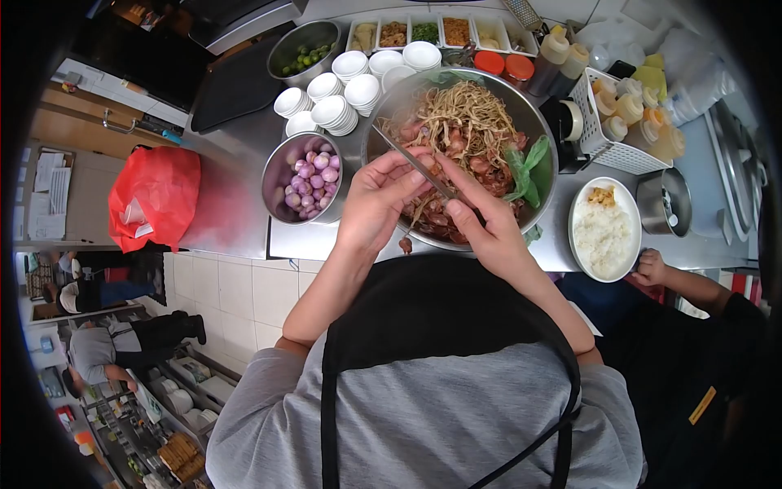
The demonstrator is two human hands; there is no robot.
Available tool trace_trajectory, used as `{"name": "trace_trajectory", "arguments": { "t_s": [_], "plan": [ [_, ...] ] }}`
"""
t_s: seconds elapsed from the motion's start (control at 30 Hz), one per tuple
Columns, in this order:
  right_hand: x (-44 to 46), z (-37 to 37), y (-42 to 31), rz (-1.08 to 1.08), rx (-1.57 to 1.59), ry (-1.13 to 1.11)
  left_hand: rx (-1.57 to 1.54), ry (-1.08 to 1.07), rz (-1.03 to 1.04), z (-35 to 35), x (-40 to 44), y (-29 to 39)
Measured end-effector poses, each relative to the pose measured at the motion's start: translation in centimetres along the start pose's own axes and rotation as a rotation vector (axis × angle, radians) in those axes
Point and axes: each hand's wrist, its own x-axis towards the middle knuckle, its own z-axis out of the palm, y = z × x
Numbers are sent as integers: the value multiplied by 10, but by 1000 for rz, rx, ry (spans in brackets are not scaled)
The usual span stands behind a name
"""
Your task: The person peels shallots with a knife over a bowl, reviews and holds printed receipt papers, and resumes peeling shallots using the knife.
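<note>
Over a large metal bowl (547, 186) I hold a knife (407, 155) in my right hand (489, 224), its blade pointing up and to the left. My left hand (379, 196) is closed at the blade, fingers pinching a small reddish shallot (428, 161) that is mostly hidden. Below that hand, a small brown bulb (405, 244) hangs at the bowl's near edge. Inside the large bowl lie unpeeled shallots (489, 169) with long dry stalks (468, 106) and a green plastic bag (529, 173). Peeled purple shallots (309, 183) fill a smaller metal bowl (270, 191) to the left.
White small bowls (334, 114) stand stacked behind, near a bowl of green limes (305, 59). A red plastic bag (155, 196) sits left. On the right are a rice plate (578, 232), a metal pot (664, 204), a bottle basket (607, 134) and another person's hand (650, 267).
</note>
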Motion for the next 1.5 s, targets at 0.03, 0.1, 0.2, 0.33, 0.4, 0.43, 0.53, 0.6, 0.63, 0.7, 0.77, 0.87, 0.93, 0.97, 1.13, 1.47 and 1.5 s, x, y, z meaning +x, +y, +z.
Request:
{"name": "trace_trajectory", "arguments": {
  "t_s": [0.03, 0.1, 0.2, 0.33, 0.4, 0.43, 0.53, 0.6, 0.63, 0.7, 0.77, 0.87, 0.93, 0.97, 1.13, 1.47, 1.5],
  "plan": [
    [0, 0, 0, 18, 8, 7, 0, 0, 0, 2, -1, -1],
    [0, 1, 1, 19, 5, 23, 77, 48, 70, 6, -2, -3],
    [1, 5, 5, 6, 25, 68, 107, 81, 125, 9, -2, -6],
    [3, 6, 5, 11, 113, 115, 137, 98, 154, 13, -4, -6],
    [3, 4, 2, 48, 131, 113, 128, 54, 164, 12, -4, -6],
    [3, 4, 1, 85, 149, 111, 128, 55, 164, 12, -5, -6],
    [4, 4, 4, 66, 194, 91, 92, 44, 144, 13, -5, -7],
    [4, 5, 6, 69, 178, 106, 48, 40, 96, 15, -6, -7],
    [5, 4, 7, 72, 161, 120, 48, 38, 100, 15, -5, -7],
    [8, 5, 2, 92, 182, 113, 38, 14, 126, 16, -3, -7],
    [8, 6, 0, 111, 202, 105, 71, 13, 169, 8, 2, -13],
    [8, 2, -1, 248, 326, 45, 153, 25, 220, 4, 4, -12],
    [8, -1, 3, 287, 361, 33, 200, 40, 224, 5, 5, -12],
    [6, -2, 5, 331, 401, 19, 230, 42, 256, 6, 5, -12],
    [5, -11, 12, 368, 471, -7, 323, 36, 275, 4, 6, -8],
    [4, -30, 5, 361, 234, 86, 95, -66, 111, 4, -1, 3],
    [4, -30, 5, 363, 235, 87, 40, -79, 83, 5, -2, 4]
  ]
}}
